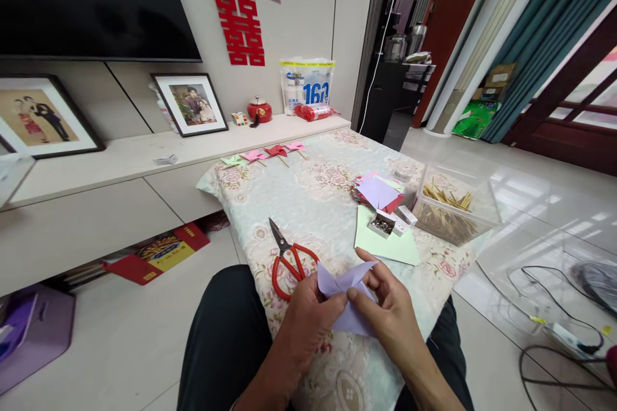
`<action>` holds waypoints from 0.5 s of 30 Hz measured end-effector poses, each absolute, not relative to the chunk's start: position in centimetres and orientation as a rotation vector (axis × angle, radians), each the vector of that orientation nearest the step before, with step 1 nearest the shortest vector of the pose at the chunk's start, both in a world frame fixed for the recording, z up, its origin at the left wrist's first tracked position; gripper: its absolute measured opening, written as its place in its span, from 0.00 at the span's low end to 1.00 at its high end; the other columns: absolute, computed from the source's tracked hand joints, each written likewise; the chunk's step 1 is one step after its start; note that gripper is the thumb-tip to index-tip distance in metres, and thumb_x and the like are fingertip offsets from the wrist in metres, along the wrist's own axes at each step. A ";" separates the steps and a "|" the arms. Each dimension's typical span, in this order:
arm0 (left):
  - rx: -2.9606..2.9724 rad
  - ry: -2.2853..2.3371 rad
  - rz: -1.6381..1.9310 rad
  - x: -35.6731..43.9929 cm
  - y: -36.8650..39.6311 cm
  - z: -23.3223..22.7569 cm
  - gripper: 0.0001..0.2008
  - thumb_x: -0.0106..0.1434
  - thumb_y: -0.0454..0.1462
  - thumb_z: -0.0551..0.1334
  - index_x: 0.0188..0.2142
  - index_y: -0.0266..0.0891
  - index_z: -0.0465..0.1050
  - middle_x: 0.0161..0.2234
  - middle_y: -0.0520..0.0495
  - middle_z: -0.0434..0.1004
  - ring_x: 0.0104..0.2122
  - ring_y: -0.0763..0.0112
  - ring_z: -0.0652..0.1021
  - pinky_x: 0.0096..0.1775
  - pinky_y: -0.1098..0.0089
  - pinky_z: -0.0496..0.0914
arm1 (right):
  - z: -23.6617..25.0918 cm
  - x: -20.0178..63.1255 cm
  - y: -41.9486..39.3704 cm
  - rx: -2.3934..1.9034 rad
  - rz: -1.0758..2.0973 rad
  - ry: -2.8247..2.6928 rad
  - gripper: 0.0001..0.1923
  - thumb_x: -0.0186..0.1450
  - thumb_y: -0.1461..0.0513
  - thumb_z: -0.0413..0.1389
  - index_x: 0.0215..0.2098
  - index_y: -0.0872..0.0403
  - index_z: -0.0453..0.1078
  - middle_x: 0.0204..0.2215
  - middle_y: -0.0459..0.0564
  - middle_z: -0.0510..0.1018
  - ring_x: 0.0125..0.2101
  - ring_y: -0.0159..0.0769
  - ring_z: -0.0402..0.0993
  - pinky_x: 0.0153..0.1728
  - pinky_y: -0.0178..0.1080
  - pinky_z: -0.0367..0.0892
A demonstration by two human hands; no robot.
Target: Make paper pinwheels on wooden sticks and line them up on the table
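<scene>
Both of my hands pinch one sheet of purple paper (354,316) above the near part of the table, its corners folded inward like a pinwheel. My left hand (311,308) grips the paper's left side, thumb near the centre. From the right, my right hand (388,302) presses the centre with thumb and forefinger. Just left of the paper lie red-handled scissors (289,257), blades pointing away. Beyond my right hand rest light green paper sheets (402,245) with a small open box of metal pins (382,225) on top.
A clear plastic bin of thin sticks (446,212) stands at the table's right. Beside it lies a stack of coloured paper squares (378,191). Several paper pinwheels on sticks, one of them red (276,151), lie along the far edge. A white cabinet (120,186) runs along the wall.
</scene>
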State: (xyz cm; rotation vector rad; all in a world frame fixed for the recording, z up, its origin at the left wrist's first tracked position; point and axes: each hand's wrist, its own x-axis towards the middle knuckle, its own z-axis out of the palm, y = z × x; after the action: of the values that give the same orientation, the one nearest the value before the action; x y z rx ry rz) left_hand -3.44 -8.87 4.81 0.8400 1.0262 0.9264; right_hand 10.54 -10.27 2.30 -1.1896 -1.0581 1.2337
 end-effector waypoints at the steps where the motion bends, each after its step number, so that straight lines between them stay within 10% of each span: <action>1: 0.812 1.001 0.941 -3.4 -8.9 4.9 0.09 0.51 0.37 0.69 0.32 0.35 0.78 0.28 0.48 0.81 0.29 0.69 0.75 0.32 0.72 0.68 | 2.3 10.5 -10.3 -1.188 1.232 -1.051 0.34 0.62 0.55 0.63 0.64 0.52 0.61 0.28 0.43 0.73 0.33 0.37 0.73 0.35 0.37 0.66; 15: 0.723 0.958 0.974 -5.4 -7.2 4.3 0.15 0.45 0.39 0.73 0.32 0.34 0.78 0.26 0.48 0.80 0.26 0.68 0.76 0.31 0.71 0.69 | 3.6 13.8 -10.4 -1.173 0.753 -1.449 0.07 0.67 0.60 0.60 0.44 0.47 0.76 0.36 0.48 0.76 0.38 0.37 0.74 0.40 0.38 0.68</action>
State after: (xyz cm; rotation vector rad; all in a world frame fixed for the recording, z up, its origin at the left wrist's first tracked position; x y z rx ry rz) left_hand -5.44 -7.18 4.33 0.7226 0.9581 0.9741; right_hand 13.75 -10.43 3.60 -1.1726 -1.4493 0.7532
